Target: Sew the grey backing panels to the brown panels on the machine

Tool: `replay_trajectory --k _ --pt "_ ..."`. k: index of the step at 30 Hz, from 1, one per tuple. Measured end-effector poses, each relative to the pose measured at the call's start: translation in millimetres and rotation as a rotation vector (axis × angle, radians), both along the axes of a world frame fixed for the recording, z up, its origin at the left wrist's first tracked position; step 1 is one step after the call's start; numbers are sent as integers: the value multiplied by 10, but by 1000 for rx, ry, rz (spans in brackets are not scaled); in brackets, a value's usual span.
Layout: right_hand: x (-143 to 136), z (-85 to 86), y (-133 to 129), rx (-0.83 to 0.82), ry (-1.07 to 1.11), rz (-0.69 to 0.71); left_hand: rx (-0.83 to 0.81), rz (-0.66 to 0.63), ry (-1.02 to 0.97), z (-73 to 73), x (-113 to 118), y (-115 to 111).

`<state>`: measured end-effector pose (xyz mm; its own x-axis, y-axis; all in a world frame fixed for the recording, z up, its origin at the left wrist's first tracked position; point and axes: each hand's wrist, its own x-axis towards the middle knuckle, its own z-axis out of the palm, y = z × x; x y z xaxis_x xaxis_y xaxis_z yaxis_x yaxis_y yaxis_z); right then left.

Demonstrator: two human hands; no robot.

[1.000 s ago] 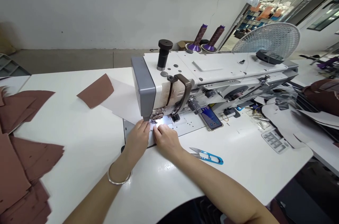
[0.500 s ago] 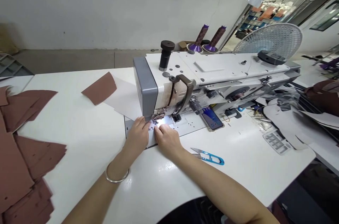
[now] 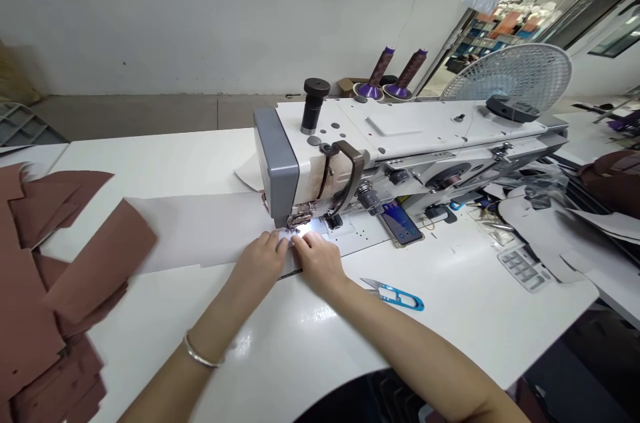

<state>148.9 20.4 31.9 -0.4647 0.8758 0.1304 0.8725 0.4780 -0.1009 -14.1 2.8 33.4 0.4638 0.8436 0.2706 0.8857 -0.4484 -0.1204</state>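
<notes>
A pale grey sheet (image 3: 200, 229) with a reddish-brown panel (image 3: 107, 256) at its left end runs under the head of a white sewing machine (image 3: 425, 123). Beside the lit needle area, my left hand (image 3: 260, 259) presses on the sheet's edge with its fingers together. Just right of it, my right hand (image 3: 317, 263) has thumb and fingers closed at the same edge, in front of the presser foot. The fingertips nearly meet, and the bit of material between them is small and partly hidden.
Blue thread snips (image 3: 400, 297) lie right of my right hand. A phone (image 3: 401, 223) rests under the machine arm. Brown cut pieces (image 3: 30, 289) are piled at the left. Two thread cones (image 3: 383, 66) and a fan (image 3: 520, 76) stand behind; paper scraps (image 3: 535, 229) lie at the right.
The sheet and its brown panel have swung left and toward me, the panel now overlapping the pile. My left hand has turned slightly, its forearm lower; my right hand has barely moved.
</notes>
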Motion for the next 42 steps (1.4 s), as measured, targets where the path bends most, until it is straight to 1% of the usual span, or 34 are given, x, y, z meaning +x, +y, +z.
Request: replay_trajectory --k 4,7,10,12,15,18,20,24,27,31,33,37,42 --pt "12 -7 26 -18 95 17 28 43 65 24 130 -30" --pt "20 -19 26 -10 174 50 35 26 49 35 119 -12" --pt "23 -32 35 -22 203 54 72 -6 4 14 66 19" --pt "22 -41 59 -42 233 29 103 -12 -73 -23 32 48" --pt "21 -37 116 -112 342 -30 120 18 -280 -104 -1 104" --pt "20 -7 169 -187 454 -78 73 36 -480 -187 -11 154" --pt "17 17 190 -212 479 -101 26 25 -541 -230 -12 171" --pt "8 32 184 -220 445 -140 -13 20 -513 -270 -17 174" --pt "6 3 129 -147 376 -151 -12 11 -491 -273 -19 171" --pt "13 -53 23 22 202 8 -8 11 -493 -255 -12 172" --pt "12 -71 -9 64 106 55 -13 19 -482 -242 -9 172" --pt "0 -62 -11 50 7 57 -19 14 -442 -217 -20 154" --pt "-16 -10 5 -4 4 23 -31 9 -378 -233 -51 133"
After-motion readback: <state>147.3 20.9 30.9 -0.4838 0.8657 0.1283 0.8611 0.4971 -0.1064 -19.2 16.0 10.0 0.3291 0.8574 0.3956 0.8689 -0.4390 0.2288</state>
